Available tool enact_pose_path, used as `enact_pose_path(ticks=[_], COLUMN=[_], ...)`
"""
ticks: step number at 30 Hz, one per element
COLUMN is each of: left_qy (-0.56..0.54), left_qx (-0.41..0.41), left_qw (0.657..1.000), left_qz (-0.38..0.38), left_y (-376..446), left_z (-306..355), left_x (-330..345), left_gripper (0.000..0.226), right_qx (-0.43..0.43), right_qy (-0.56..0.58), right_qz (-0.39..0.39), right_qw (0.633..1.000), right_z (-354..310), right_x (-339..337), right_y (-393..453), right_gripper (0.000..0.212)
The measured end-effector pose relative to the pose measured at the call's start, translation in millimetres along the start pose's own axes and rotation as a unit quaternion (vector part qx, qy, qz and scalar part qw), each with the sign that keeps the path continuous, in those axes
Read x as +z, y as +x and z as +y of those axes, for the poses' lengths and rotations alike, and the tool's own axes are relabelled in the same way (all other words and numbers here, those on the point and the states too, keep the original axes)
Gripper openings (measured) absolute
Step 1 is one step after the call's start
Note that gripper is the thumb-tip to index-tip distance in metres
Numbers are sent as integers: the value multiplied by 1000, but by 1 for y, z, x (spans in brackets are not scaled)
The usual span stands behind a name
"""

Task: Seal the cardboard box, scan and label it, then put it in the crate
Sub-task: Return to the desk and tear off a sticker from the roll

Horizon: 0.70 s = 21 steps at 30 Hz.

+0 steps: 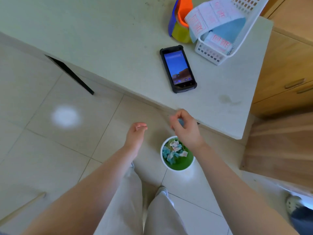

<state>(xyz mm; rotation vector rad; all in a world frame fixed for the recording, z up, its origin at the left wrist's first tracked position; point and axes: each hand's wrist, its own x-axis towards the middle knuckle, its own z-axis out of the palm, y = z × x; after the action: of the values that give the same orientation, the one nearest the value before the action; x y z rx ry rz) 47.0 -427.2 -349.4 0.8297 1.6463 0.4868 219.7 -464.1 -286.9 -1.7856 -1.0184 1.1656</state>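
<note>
No cardboard box or crate is in view. My left hand [136,133] hangs over the tiled floor with relaxed fingers, holding nothing. My right hand [186,129] is just off the table's front edge, above a small green bin [179,164]. Its curled fingers pinch a small bluish paper scrap [181,122]. A black handheld scanner [177,68] lies face up on the table with its screen lit. Behind it a white basket [208,54] holds a strip of red-printed labels [208,16].
Coloured tape rolls [181,22] stand left of the basket on the pale table [101,39]. The bin holds several blue and white paper scraps. Wooden drawers [288,65] and a wooden panel lie to the right. Another person's shoe [293,203] shows at bottom right.
</note>
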Motion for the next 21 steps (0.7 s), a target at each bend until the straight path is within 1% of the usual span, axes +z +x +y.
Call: enact_pose_path(ticks=[1,3,5,6,8,10,11,14,15,17,18,20,21], left_qy=[-1,-2,1,3,12,15,15,13,14,21,22,26,30], left_qx=[-6,-13,-10,-7,0,3,4,-3,-4,-4,-4,-5,-5], left_qw=[1000,1000,1000,1000,1000,1000,1000,1000,1000,1000,999,999,999], left_qz=[-1,2,-1,-4,-9,-13,-16,-21,-22,-23,-24,-24,-23], left_y=[8,26,47,56,79,99,111,132,139,149,153,157,155], left_z=[-12,-35,-56,-66,-85,-101,-112,-130,-137,-146,-150,-155,-154], left_x=[5,13,21,25,34,41,46,56,58,62,64,64,63], left_gripper=[21,20,17,15,12,12,11,9,9,10,10,11,11], right_qx=[-18,-4,48,81,130,176,197,263,267,298,332,399,414], right_qy=[-22,-25,-49,-71,-133,-209,-239,-245,-250,-239,-227,-234,-250], right_qz=[16,34,61,75,99,88,80,89,84,49,18,-24,-34], right_qw=[999,999,996,991,978,958,948,929,927,923,915,886,875], right_z=[13,50,101,127,181,223,242,286,299,326,336,352,358], right_x=[3,10,21,26,33,35,37,40,42,44,45,46,45], right_y=[1,8,18,23,32,39,43,52,55,63,66,70,72], right_gripper=[34,53,65,67,62,53,52,57,54,47,54,86,96])
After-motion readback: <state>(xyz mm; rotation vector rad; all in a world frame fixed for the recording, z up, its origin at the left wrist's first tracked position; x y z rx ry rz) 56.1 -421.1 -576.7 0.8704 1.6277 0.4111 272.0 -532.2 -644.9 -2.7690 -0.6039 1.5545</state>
